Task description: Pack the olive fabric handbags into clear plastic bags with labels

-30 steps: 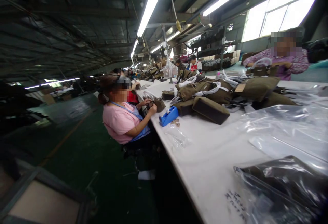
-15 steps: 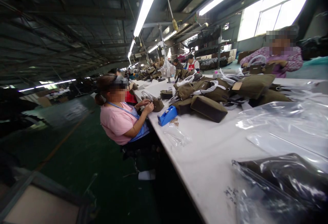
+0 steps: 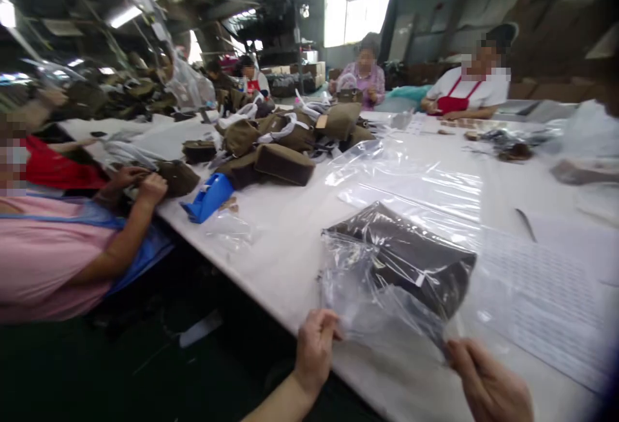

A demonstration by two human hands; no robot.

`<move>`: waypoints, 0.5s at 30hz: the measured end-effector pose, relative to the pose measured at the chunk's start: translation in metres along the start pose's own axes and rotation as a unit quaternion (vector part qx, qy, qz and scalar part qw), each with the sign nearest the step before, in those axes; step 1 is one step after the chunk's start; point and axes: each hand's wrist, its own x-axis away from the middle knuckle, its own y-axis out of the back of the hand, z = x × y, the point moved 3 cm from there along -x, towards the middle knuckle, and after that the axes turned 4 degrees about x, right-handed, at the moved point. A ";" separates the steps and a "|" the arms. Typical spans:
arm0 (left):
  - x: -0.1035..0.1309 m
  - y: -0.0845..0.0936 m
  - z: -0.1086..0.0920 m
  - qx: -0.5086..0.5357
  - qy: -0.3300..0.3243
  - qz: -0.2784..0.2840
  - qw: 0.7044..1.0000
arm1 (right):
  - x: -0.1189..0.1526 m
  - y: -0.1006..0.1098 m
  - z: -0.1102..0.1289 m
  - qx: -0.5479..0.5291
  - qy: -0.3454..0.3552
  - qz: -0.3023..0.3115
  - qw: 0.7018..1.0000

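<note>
A clear plastic bag (image 3: 351,290) lies on the white table's near edge. Inside it is a dark olive handbag (image 3: 411,258), seen through the shiny film. My left hand (image 3: 314,348) is closed in a pinch on the near left corner of the plastic bag's loose end. On the other side, my right hand (image 3: 488,377) grips the near right corner, thumb and fingers together. Between my hands the film is stretched out, and the handbag sits toward the far end of it.
Flat clear plastic bags (image 3: 425,193) lie beyond. A blue tape dispenser (image 3: 209,198) stands left, before a heap of olive handbags (image 3: 285,163). Printed sheets (image 3: 546,306) lie right. A co-worker in pink (image 3: 53,261) sits close left; others work across the table (image 3: 275,241).
My view has swung right and down. Both my hands now show, holding the plastic bag's near end; they were out of view before. The co-worker in pink has shifted to the left edge.
</note>
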 end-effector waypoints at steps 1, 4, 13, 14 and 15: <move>0.000 0.005 0.002 0.006 0.020 0.004 1.000 | 0.003 -0.003 -0.005 -0.002 -0.004 0.006 1.000; 0.001 0.016 0.014 0.014 0.096 0.068 0.993 | 0.005 -0.023 -0.009 -0.011 -0.011 0.032 0.999; 0.009 0.044 -0.006 0.009 -0.074 -0.041 0.996 | 0.025 0.009 0.025 -0.039 0.162 -0.164 0.972; 0.010 0.047 -0.010 -0.004 -0.104 -0.047 0.993 | 0.027 0.016 0.028 -0.024 0.183 -0.186 0.965; 0.009 0.050 -0.012 -0.018 -0.116 -0.045 0.992 | 0.027 0.020 0.029 -0.005 0.191 -0.190 0.963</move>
